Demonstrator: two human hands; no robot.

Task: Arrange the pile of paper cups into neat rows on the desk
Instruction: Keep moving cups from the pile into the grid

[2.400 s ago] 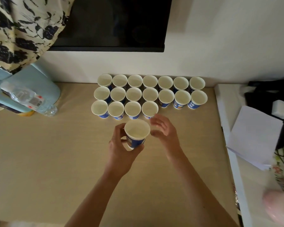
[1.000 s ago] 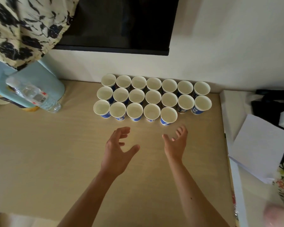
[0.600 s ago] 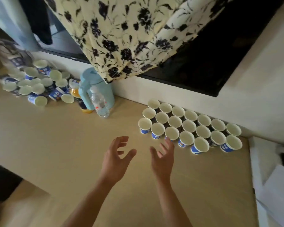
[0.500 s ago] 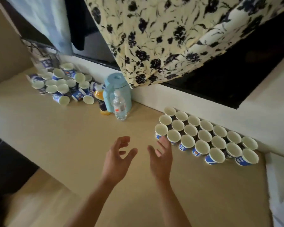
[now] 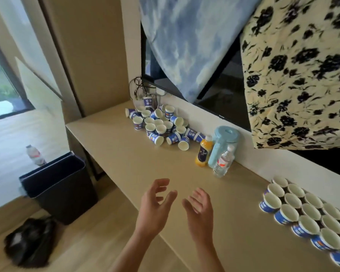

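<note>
A loose pile of blue-and-white paper cups (image 5: pixel 159 125) lies at the far left end of the beige desk (image 5: pixel 126 154), some upright and some tipped over. Three tidy rows of upright cups (image 5: pixel 306 213) stand at the right end against the wall. My left hand (image 5: pixel 155 205) and my right hand (image 5: pixel 199 209) hover side by side above the desk's front edge, between the pile and the rows. Both hold nothing, with fingers relaxed and slightly spread.
An orange juice bottle (image 5: pixel 203 152), a light-blue jug (image 5: pixel 223 144) and a clear water bottle (image 5: pixel 224 161) stand by the wall between pile and rows. A dark bin (image 5: pixel 57 185) and a black bag (image 5: pixel 28 242) sit on the floor at left. Cloths hang over a dark screen (image 5: pixel 230 89).
The cup I held now stands in the front row, and both hands are empty. My view has swung left, bringing the loose pile into sight and pushing the rows to the right edge.
</note>
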